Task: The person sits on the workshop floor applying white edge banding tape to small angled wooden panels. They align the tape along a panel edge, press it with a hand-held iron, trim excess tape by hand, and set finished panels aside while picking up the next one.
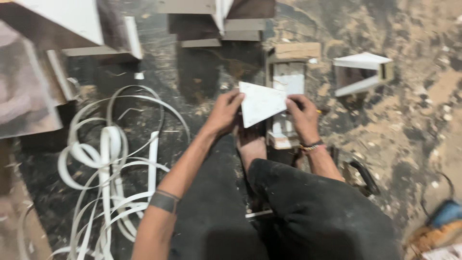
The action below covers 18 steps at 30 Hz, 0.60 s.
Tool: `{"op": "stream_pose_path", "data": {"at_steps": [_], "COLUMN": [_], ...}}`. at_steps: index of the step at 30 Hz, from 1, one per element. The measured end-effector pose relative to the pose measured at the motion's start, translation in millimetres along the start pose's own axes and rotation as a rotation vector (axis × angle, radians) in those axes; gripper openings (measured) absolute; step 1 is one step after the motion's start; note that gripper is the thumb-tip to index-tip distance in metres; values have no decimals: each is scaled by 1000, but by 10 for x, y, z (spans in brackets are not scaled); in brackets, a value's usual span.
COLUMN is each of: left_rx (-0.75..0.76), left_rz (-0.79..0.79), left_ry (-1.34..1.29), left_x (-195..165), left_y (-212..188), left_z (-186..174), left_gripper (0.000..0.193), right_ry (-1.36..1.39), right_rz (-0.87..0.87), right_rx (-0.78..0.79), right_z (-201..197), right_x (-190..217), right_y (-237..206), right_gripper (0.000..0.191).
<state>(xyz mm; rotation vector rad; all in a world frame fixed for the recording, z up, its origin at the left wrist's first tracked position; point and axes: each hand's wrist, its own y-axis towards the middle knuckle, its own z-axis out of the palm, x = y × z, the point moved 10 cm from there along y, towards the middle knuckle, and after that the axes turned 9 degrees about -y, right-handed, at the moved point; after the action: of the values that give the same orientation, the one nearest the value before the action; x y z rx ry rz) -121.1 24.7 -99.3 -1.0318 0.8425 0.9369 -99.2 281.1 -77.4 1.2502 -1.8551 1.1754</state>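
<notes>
Left hand (225,111): fingers pinched on the left edge of a flat white triangular panel (260,103), smooth laminate look.
Right hand (303,115): gripping its right corner, beaded bracelet on the wrist.
Underneath: a rough little wooden block stack (287,82), mostly hidden by the panel.
Floor: sawdusty, with curly white edge-banding strips (110,163).
Blur: everything's kinda smeared.

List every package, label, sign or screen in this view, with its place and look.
None in view: only a plain white triangular panel piece held between the left hand and right hand, unmarked white board offcuts, and loose white edge-banding strips on the dusty floor.
</notes>
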Motion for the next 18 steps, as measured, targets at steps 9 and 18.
{"op": "stream_pose_path", "data": {"at_steps": [9, 18], "left_rx": [4, -440], "left_rz": [55, 270], "left_ry": [264, 800], "left_x": [-184, -675], "left_y": [-150, -967], "left_z": [-53, -1224], "left_gripper": [37, 29], "right_ry": [-7, 28], "right_rz": [-108, -24], "right_rx": [30, 81], "right_z": [100, 202], "right_x": [-1, -66], "right_y": [-28, 33], "right_gripper": [20, 21]}}
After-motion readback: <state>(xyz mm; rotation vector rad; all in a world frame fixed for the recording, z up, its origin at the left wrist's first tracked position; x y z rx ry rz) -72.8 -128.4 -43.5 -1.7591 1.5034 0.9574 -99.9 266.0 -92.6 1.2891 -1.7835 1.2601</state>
